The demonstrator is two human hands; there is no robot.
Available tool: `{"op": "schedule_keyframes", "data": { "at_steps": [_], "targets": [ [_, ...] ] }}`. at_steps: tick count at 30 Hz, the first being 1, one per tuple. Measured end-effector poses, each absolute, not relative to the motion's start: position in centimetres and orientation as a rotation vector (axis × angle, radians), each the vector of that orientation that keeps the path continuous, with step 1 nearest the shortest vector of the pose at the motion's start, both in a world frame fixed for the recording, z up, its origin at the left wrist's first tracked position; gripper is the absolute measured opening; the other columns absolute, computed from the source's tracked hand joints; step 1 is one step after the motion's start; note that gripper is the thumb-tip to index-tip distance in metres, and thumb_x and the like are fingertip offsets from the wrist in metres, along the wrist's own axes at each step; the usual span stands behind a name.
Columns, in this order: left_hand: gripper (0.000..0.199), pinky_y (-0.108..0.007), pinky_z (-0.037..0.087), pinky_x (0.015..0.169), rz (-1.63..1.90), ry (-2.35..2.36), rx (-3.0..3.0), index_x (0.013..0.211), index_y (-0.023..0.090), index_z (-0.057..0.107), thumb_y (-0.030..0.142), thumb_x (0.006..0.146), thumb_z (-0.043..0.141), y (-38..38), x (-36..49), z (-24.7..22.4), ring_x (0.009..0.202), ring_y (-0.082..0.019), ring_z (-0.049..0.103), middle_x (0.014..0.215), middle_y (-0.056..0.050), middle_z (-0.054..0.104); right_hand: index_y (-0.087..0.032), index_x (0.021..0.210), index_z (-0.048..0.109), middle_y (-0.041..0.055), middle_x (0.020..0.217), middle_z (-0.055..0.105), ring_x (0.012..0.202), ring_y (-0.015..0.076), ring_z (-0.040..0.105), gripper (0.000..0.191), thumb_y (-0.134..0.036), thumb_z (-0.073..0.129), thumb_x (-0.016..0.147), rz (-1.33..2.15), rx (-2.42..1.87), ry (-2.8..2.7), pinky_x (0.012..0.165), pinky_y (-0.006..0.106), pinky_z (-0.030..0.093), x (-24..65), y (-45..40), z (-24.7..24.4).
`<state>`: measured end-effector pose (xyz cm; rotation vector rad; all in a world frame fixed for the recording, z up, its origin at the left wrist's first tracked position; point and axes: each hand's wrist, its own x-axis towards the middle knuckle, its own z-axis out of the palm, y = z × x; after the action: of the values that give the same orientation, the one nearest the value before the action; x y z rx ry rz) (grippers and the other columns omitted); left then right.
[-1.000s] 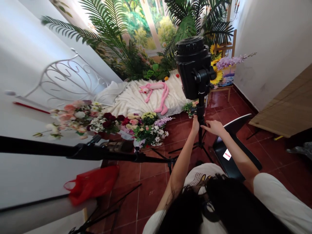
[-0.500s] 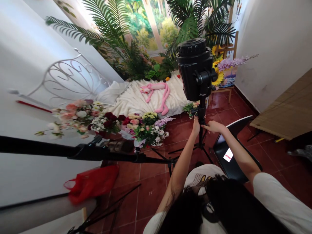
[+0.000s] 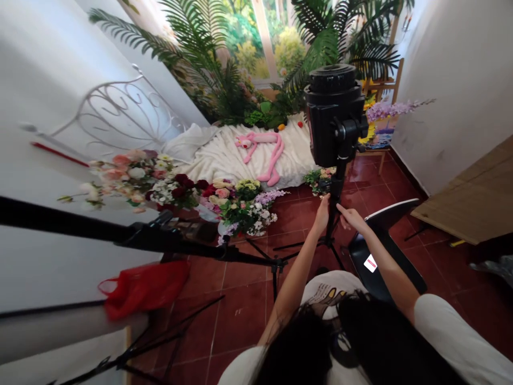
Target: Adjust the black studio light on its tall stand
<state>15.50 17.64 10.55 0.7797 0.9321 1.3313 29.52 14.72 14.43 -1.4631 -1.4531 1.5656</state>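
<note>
At the left of the frame a curly headboard [image 3: 116, 112] stands above the flowers [image 3: 248, 211], with a red bag [image 3: 148, 289] below them. Nearer the middle, a pink toy [image 3: 262, 138] lies on the draped bed [image 3: 216, 155]. Right of centre the left hand [image 3: 321, 215] rests against the left side of the stand [image 3: 337, 187]; its fingers are partly hidden, so I cannot tell whether they close around the pole. The stand rises right there between the two hands, its black lamp [image 3: 326, 133] well above the fingers, upper right of centre. Just right of the pole is the right hand [image 3: 355, 219], index finger pointing at it, the others loosely bent and holding nothing I can see; contact is unclear. The step in hand looks like an adjustment below the lamp; the next move seems to call for a steady pole and a firmer right grip. Farther right are a black chair [image 3: 393, 246] and a brown board [image 3: 465, 198]
</note>
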Motion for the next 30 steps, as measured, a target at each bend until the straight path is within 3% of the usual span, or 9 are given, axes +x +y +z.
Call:
{"op": "schedule_keyframes", "data": {
  "at_steps": [2, 6, 11, 14, 17, 20, 25, 30],
  "targets": [
    [0.038, -0.038, 0.040, 0.115, 1.313, 1.018, 0.889, 0.109, 0.021, 0.073, 0.051, 0.088, 0.064, 15.2, 13.3, 8.4, 0.124, -0.022, 0.061, 0.125, -0.009, 0.071, -0.019, 0.051, 0.056, 0.0030, 0.038, 0.053, 0.030, 0.0077, 0.035, 0.076, -0.091, 0.045, 0.075, 1.599, -1.453, -1.290, 0.035, 0.024, 0.027, 28.4, 13.6, 13.5],
    [0.034, -0.040, 0.052, 0.095, 0.980, 1.337, 0.745, 0.090, 0.018, 0.071, 0.051, 0.082, 0.070, 8.8, 7.0, 2.7, 0.093, -0.023, 0.069, 0.093, -0.008, 0.075, -0.018, 0.060, 0.061, 0.0017, 0.042, 0.056, 0.032, 0.0064, 0.033, 0.071, -0.088, 0.056, 0.069, 1.753, -1.357, -1.262, 0.035, 0.021, 0.030, 25.6, 12.1, 11.2],
    [0.036, -0.034, 0.053, 0.083, 0.844, 1.705, 0.462, 0.084, 0.013, 0.064, 0.049, 0.088, 0.062, 2.2, -1.8, -0.5, 0.079, -0.019, 0.067, 0.079, -0.006, 0.070, -0.017, 0.069, 0.066, -0.0012, 0.046, 0.058, 0.035, 0.0055, 0.037, 0.064, -0.080, 0.066, 0.066, 1.862, -1.272, -1.387, 0.038, 0.020, 0.034, 21.0, 12.6, 9.0],
    [0.039, -0.034, 0.052, 0.083, 0.949, 1.899, 0.395, 0.087, 0.014, 0.062, 0.052, 0.093, 0.052, 0.3, -6.5, 1.0, 0.081, -0.020, 0.069, 0.085, -0.008, 0.071, -0.017, 0.070, 0.065, -0.0021, 0.047, 0.058, 0.036, 0.0059, 0.039, 0.060, -0.077, 0.067, 0.065, 1.901, -1.215, -1.488, 0.038, 0.020, 0.036, 17.7, 13.4, 8.7],
    [0.041, -0.038, 0.050, 0.090, 1.015, 2.199, 0.472, 0.086, 0.017, 0.059, 0.054, 0.096, 0.045, -0.7, -9.9, 3.9, 0.095, -0.026, 0.069, 0.089, -0.012, 0.071, -0.018, 0.070, 0.065, -0.0023, 0.048, 0.058, 0.037, 0.0065, 0.039, 0.060, -0.077, 0.068, 0.062, 1.953, -1.140, -1.596, 0.039, 0.021, 0.038, 14.2, 13.9, 9.1],
    [0.045, -0.042, 0.047, 0.098, 1.227, 2.366, 0.583, 0.096, 0.018, 0.059, 0.056, 0.099, 0.036, -1.3, -11.4, 7.1, 0.106, -0.027, 0.067, 0.101, -0.015, 0.071, -0.018, 0.071, 0.065, -0.0015, 0.051, 0.059, 0.040, 0.0075, 0.043, 0.058, -0.075, 0.068, 0.066, 1.994, -1.026, -1.736, 0.041, 0.022, 0.040, 10.8, 14.0, 9.9],
    [0.054, -0.036, 0.040, 0.112, 1.784, 2.260, 0.813, 0.120, 0.019, 0.057, 0.061, 0.099, 0.030, -0.6, -11.4, 11.9, 0.125, -0.021, 0.057, 0.129, -0.014, 0.063, -0.017, 0.073, 0.066, -0.0006, 0.053, 0.059, 0.043, 0.0081, 0.047, 0.053, -0.070, 0.068, 0.074, 2.032, -0.855, -1.915, 0.044, 0.021, 0.040, 5.3, 13.5, 11.2],
    [0.061, -0.036, 0.041, 0.111, 2.024, 2.100, 0.819, 0.125, 0.020, 0.057, 0.068, 0.096, 0.032, 1.7, -11.6, 13.4, 0.125, -0.021, 0.058, 0.129, -0.013, 0.063, -0.017, 0.080, 0.066, 0.0003, 0.059, 0.060, 0.043, 0.0079, 0.046, 0.056, -0.073, 0.064, 0.077, 1.989, -0.740, -1.927, 0.041, 0.021, 0.037, 0.2, 12.7, 12.3]
  ]
}}
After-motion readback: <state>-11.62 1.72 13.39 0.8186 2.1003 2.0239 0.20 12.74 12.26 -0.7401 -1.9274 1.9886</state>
